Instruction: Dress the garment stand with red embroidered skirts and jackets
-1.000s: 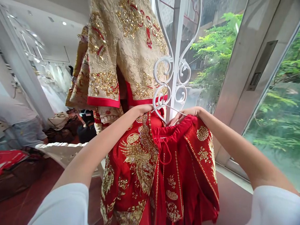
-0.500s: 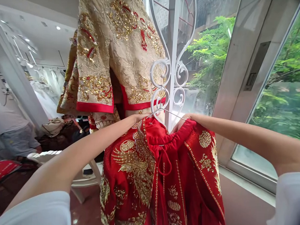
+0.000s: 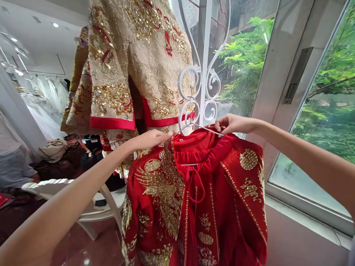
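Note:
A red jacket (image 3: 161, 186) with gold embroidery and beaded edges hangs upright on a thin wire hanger (image 3: 202, 127). Inside its open front is a red garment with a gathered waistband (image 3: 194, 158) and a tied drawstring (image 3: 203, 194). My left hand (image 3: 156, 138) is closed at the jacket's collar on the left, fingertips partly hidden by the fabric. On the other side, my right hand (image 3: 230, 123) pinches the collar's back edge beside the hanger arm. The hanger's hook meets a white scrolled metal stand (image 3: 203, 72).
A cream jacket (image 3: 159, 70) with gold sequins and red trim hangs behind at left. A white chair (image 3: 111, 208) stands below it. Bags (image 3: 56, 150) and a person (image 3: 8, 154) are farther left. Windows (image 3: 325, 134) line the right; white gowns (image 3: 47, 91) hang far back.
My right hand has come up from behind the red jacket's collar to its top edge. My left hand has shifted slightly left, and the jacket's right shoulder sits spread wider.

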A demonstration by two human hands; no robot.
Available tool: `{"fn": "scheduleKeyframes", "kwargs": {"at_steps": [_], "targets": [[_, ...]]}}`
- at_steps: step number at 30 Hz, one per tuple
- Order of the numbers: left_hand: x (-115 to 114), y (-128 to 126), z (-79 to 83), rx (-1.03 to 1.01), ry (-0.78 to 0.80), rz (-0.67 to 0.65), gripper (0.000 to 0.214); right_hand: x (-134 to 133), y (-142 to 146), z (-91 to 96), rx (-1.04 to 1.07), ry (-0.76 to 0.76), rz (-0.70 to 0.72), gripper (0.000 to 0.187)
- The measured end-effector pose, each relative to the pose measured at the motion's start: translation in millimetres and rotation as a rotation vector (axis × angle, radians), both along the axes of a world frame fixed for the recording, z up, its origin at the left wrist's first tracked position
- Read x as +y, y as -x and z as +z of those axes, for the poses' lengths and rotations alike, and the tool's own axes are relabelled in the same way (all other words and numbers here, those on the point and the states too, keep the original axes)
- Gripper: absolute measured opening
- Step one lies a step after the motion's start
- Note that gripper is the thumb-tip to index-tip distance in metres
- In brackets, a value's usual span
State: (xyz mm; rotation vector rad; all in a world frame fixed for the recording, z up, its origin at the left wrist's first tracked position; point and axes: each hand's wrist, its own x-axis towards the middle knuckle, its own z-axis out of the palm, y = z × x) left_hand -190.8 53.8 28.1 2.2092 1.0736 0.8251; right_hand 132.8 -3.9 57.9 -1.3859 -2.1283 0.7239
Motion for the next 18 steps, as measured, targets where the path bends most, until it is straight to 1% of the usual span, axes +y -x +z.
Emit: {"fn": "scheduleKeyframes", "kwargs": {"at_steps": [1,3,5,6,7,8,10,12,13,14,15,16,17,18], "targets": [[-8,14,-4.2,0.130,-0.078,-0.009,0.056,-2,-4,1.4,0.044,-0.021,-0.004,0.022],[-22,35,-14.7,0.337,-0.166,-0.043,0.070,-1,-11,-2.8,0.114,-0.015,-0.023,0.039],[-30,47,-24.3,0.353,-0.195,-0.011,0.073,5,-18,-12.8,0.132,0.055,-0.066,0.052],[-32,50,-28.0,0.336,-0.178,-0.020,0.070,9,-21,-18.3,0.113,0.111,-0.095,0.053],[-31,52,-30.9,0.312,-0.137,-0.049,0.066,13,-24,-23.1,0.076,0.173,-0.128,0.050],[-29,54,-33.5,0.289,-0.060,-0.100,0.064,16,-27,-26.8,0.027,0.234,-0.160,0.046],[-19,61,-39.4,0.244,0.193,-0.226,0.063,21,-29,-30.2,-0.081,0.310,-0.216,0.037],[-5,70,-47.6,0.164,0.441,-0.281,0.067,24,-28,-29.6,-0.160,0.309,-0.261,0.032],[2,74,-52.0,0.127,0.519,-0.282,0.070,24,-26,-28.8,-0.180,0.284,-0.283,0.031],[8,78,-55.6,0.106,0.557,-0.277,0.072,24,-24,-28.3,-0.187,0.252,-0.305,0.030],[13,80,-58.0,0.106,0.552,-0.267,0.073,23,-21,-28.2,-0.185,0.218,-0.325,0.028],[15,81,-58.6,0.135,0.503,-0.254,0.072,22,-18,-28.8,-0.173,0.180,-0.339,0.025],[14,80,-57.5,0.181,0.408,-0.230,0.070,21,-16,-30.1,-0.154,0.132,-0.347,0.023],[10,77,-54.9,0.223,0.263,-0.185,0.067,19,-15,-31.8,-0.135,0.075,-0.351,0.020]]}}
